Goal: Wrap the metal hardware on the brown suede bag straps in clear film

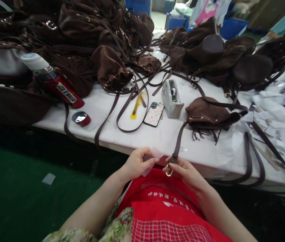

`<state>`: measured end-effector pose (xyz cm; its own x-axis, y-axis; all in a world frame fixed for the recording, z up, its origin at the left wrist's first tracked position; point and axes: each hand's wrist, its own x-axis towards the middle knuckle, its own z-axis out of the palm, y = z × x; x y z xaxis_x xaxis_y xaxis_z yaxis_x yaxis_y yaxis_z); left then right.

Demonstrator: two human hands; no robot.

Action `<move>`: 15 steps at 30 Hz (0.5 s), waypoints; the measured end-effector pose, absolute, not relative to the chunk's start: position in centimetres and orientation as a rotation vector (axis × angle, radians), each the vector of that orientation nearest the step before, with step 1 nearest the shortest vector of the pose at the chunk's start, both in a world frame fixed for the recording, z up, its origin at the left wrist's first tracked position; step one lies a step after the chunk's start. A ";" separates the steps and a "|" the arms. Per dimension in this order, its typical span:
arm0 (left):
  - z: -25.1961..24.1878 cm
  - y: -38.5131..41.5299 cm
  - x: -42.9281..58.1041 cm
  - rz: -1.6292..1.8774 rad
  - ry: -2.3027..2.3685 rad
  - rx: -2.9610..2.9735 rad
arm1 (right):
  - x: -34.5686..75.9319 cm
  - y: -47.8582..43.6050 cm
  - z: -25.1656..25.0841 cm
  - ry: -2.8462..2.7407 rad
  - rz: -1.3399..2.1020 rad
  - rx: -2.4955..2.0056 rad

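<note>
Between thumb and fingers, my left hand pinches a thin, whitish translucent sheet just off the table's front edge. To its right, my right hand grips the end of a brown strap, close by its gold clasp. That strap runs up to a small brown drawstring bag with fringe, lying on the table. The two hands are close together in front of a red apron. Some fingertips of my right hand are hidden behind the strap end.
On the white table lie a phone, a tape dispenser, a yellow brush and a red cup. A red thermos leans at left. Brown bags are heaped behind; white wrapping covers the right side. Straps hang over the front edge.
</note>
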<state>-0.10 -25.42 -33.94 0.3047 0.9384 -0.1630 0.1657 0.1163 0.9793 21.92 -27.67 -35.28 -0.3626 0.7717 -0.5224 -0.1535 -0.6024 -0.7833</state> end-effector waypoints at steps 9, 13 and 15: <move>-35.3 -26.3 -1.0 0.667 1.177 1.271 | 21.5 -26.9 -35.3 -0.959 1.916 -1.376; -35.9 -26.7 -1.3 0.699 1.216 1.199 | 21.5 -25.9 -34.8 -1.104 1.893 -1.414; -36.0 -26.7 -1.3 0.724 1.223 1.185 | 21.4 -25.5 -34.7 -1.166 1.825 -1.416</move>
